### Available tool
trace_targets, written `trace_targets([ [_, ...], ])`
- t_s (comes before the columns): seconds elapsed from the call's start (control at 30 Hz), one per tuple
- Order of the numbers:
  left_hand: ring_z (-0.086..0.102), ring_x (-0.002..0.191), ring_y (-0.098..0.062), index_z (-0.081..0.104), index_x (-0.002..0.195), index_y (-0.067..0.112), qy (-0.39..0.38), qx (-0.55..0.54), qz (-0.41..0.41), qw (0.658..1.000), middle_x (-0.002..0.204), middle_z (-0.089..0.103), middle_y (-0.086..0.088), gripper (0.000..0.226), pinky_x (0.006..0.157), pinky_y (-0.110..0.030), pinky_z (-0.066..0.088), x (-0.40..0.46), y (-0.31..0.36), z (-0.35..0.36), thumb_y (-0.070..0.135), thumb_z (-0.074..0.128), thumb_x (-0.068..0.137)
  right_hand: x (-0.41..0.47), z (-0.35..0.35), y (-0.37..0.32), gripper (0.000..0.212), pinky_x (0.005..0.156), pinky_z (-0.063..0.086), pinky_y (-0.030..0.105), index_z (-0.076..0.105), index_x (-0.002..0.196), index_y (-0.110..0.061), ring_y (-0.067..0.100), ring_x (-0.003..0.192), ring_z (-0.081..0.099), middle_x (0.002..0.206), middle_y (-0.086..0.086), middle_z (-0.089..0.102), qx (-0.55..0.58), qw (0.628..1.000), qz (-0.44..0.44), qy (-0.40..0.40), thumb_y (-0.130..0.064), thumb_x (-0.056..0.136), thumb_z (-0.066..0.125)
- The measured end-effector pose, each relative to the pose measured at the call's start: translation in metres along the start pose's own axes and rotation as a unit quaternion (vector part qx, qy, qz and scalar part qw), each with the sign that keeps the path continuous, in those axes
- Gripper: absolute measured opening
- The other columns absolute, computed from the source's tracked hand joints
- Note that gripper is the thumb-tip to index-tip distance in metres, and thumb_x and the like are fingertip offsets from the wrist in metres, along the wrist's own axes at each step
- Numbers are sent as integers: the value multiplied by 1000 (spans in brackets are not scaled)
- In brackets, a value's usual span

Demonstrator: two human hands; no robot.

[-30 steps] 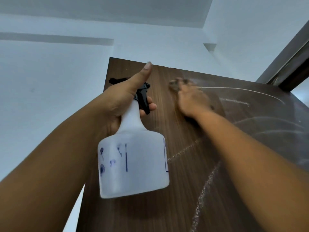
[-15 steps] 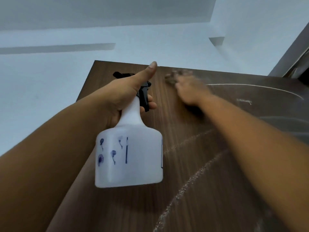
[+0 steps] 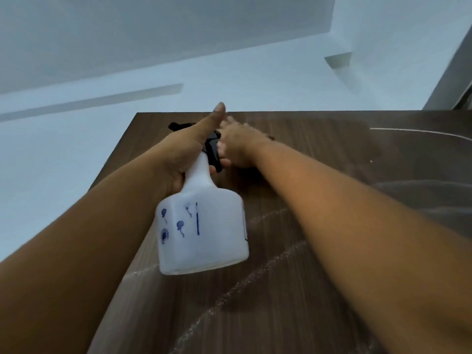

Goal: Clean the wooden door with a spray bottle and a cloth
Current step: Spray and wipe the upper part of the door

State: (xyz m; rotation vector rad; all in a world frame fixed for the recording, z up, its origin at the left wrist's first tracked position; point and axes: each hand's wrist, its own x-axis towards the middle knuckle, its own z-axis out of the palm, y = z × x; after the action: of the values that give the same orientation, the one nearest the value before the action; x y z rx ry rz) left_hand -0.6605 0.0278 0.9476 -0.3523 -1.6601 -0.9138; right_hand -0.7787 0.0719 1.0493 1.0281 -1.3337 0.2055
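I look up at the top of the brown wooden door (image 3: 319,251). My left hand (image 3: 184,149) grips the neck of a white spray bottle (image 3: 204,233) with blue marks and a black trigger, thumb stretched upward. The bottle is held close in front of the door, near its top left corner. My right hand (image 3: 240,146), blurred by motion, lies flat against the door just right of the trigger, pressing a dark cloth. Only a small dark edge of the cloth (image 3: 271,137) shows beside the hand.
Curved wet streaks (image 3: 255,282) cross the door's face below and to the right of my arms. A dark door frame (image 3: 454,72) rises at the upper right. White wall and ceiling fill the space above and left of the door.
My right hand has slid left along the top of the door until it sits right beside the bottle's trigger. My left hand keeps the same grip on the bottle.
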Motion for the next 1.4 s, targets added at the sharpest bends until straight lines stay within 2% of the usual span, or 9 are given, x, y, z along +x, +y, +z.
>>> trace_targets([
  [0.27,65,52,-9,64,102,14,28,52,28,998,61,63,1,44,43,-18,48,6,0,-10,53,74,84,-16,1,163,60,120,14,51,8,157,-22,32,150,5,163,13,4,53,948,310,44,-23,103,32],
  [0.67,64,44,-15,50,126,7,-10,105,19,994,48,61,-6,67,44,-25,54,61,21,-9,59,67,89,-8,-1,130,52,117,14,57,19,152,-32,38,148,10,160,23,9,68,929,356,68,-38,101,18],
  [0.77,55,39,-13,55,103,6,-22,112,19,993,50,55,-4,50,45,-20,50,69,17,-10,54,62,95,31,-1,56,52,113,23,61,28,148,-36,39,146,17,159,20,16,58,960,269,41,-42,97,21],
  [0.83,74,67,-20,62,119,11,4,107,17,994,84,75,-13,51,58,-23,55,71,20,-12,57,55,98,59,-3,8,55,110,22,65,23,150,-42,37,148,9,160,17,10,63,977,205,6,-48,96,31],
  [0.9,67,116,-31,29,158,9,67,139,15,988,138,61,-21,87,90,-36,54,76,24,-22,65,50,96,74,-5,-23,60,113,16,65,14,153,-43,34,150,-2,163,12,-1,60,986,152,-14,-51,97,35],
  [0.97,66,90,-33,22,160,3,100,164,13,981,111,65,-18,96,77,-37,54,78,23,-42,68,49,95,73,-6,-37,61,116,14,60,12,153,-41,32,150,-4,164,9,-2,37,997,70,-18,-46,98,39],
  [1.07,59,73,-26,50,137,8,120,159,13,980,74,53,-9,73,68,-33,49,74,23,-65,66,55,93,56,1,-20,55,114,19,58,15,152,-44,32,148,7,163,1,12,6,999,37,28,-46,100,31],
  [1.27,64,41,-21,54,114,4,83,165,-19,983,49,58,-9,64,39,-29,52,66,15,-69,64,60,91,7,0,99,57,116,7,56,18,153,-38,37,149,-1,163,12,5,-38,946,318,45,-42,97,25],
  [1.4,63,43,-22,54,98,6,77,124,-32,989,52,59,-10,62,42,-32,55,58,11,-75,66,64,87,-7,1,119,58,113,25,55,32,149,-18,37,136,23,146,17,25,-27,897,438,53,-31,93,31],
])
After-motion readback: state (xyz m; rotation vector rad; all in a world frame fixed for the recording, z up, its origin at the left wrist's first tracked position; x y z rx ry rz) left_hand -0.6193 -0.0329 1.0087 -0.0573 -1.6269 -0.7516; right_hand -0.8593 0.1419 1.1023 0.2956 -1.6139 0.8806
